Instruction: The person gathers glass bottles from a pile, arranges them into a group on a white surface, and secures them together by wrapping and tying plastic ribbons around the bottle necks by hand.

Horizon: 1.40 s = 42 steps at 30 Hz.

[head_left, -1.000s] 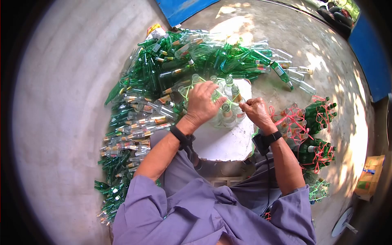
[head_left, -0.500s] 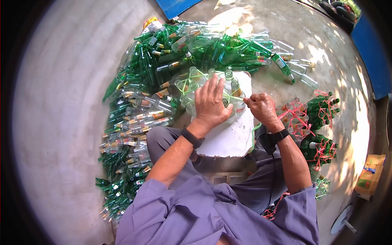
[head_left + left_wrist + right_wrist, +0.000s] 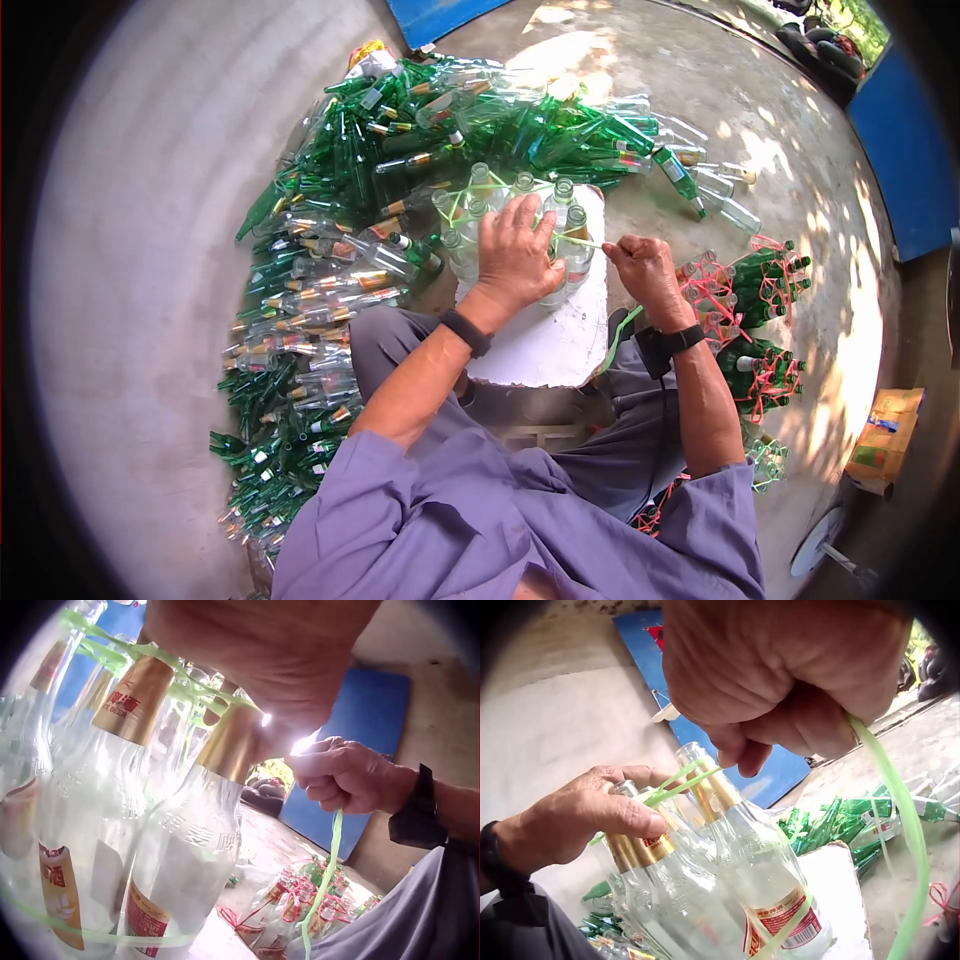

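A bundle of clear glass bottles point(image 3: 727, 859) with gold neck foil stands upright on a white board point(image 3: 535, 350). Light-green plastic strap point(image 3: 911, 847) laces between the necks, and another strand circles the bodies lower down. My left hand point(image 3: 518, 250) lies over the bottle tops, fingers fairly straight and spread, the thumb alongside a neck in the right wrist view. To the right of the bundle, my right hand point(image 3: 645, 272) grips the strap in curled fingers. One stretch runs taut from the fist to the necks; the loose tail hangs below it.
Green and clear bottles point(image 3: 345, 170) lie heaped on the floor, curving from the left side to behind the board. Bundles tied with red strap point(image 3: 715, 300) stand at the right. A yellow-brown carton point(image 3: 885, 430) and a blue panel point(image 3: 905, 150) are farther right.
My right hand has drawn the strap away to the right, lengthening the taut stretch. My left hand has shifted right and flattened over the bottle tops.
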{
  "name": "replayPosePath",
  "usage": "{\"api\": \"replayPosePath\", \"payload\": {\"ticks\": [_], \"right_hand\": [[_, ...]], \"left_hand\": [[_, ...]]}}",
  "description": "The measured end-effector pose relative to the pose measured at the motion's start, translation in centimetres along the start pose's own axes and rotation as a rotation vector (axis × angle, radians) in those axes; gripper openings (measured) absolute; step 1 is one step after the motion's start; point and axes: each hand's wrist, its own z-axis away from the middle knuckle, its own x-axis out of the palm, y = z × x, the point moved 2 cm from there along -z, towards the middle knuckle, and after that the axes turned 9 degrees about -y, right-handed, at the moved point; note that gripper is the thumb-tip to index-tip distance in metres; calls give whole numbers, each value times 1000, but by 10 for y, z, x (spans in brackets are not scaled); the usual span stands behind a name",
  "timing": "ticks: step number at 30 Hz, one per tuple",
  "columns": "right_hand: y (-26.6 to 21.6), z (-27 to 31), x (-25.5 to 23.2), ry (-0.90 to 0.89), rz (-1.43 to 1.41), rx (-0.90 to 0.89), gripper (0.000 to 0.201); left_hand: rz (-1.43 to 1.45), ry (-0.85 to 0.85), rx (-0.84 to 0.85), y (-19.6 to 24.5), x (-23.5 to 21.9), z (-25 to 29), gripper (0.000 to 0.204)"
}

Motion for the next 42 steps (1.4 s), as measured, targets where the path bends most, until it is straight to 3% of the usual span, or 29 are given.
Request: {"api": "replayPosePath", "payload": {"ticks": [5,13,16,19,22,23,25,27,29,32,35,37,38,40,41,42], "right_hand": [[-18,2,-16,-13,-16,-98,29],[-66,-27,-33,139,204,-562,16],[-73,-59,-24,148,235,-527,16],[-45,-85,-4,141,177,-438,14],[-13,-91,11,6,-105,-191,16],[-6,-91,15,4,-102,-190,16],[9,-91,27,-61,-459,-104,21],[21,-91,41,-39,-491,-121,22],[22,-85,48,-141,-814,153,21],[28,-85,52,-197,-842,173,21],[25,-82,58,-185,-878,210,16],[25,-83,56,-224,-917,139,14],[24,-83,56,-226,-910,121,12],[29,-85,58,-237,-923,105,11],[31,-87,60,-245,-934,93,10],[34,-87,61,-248,-936,89,10]], "left_hand": [[10,-28,0,0,-1,-1,63],[2,-60,-11,-1,1,-3,64],[-3,-41,9,-1,0,-3,64],[35,-20,1,-2,0,-4,61],[46,-10,10,-3,2,-4,55],[50,-9,8,-3,2,-4,55],[43,-8,8,-3,1,-3,56],[58,-22,0,-3,-2,-3,59],[69,-33,-7,-3,-5,0,62],[198,57,27,-6,-16,15,68],[309,121,-76,-13,-35,55,79],[362,204,-239,-29,-36,79,85],[357,202,-238,-35,-31,88,85],[749,279,-440,-51,-14,103,89],[745,282,-441,-53,-8,104,89],[1000,257,-522,-53,-2,101,91]]}}
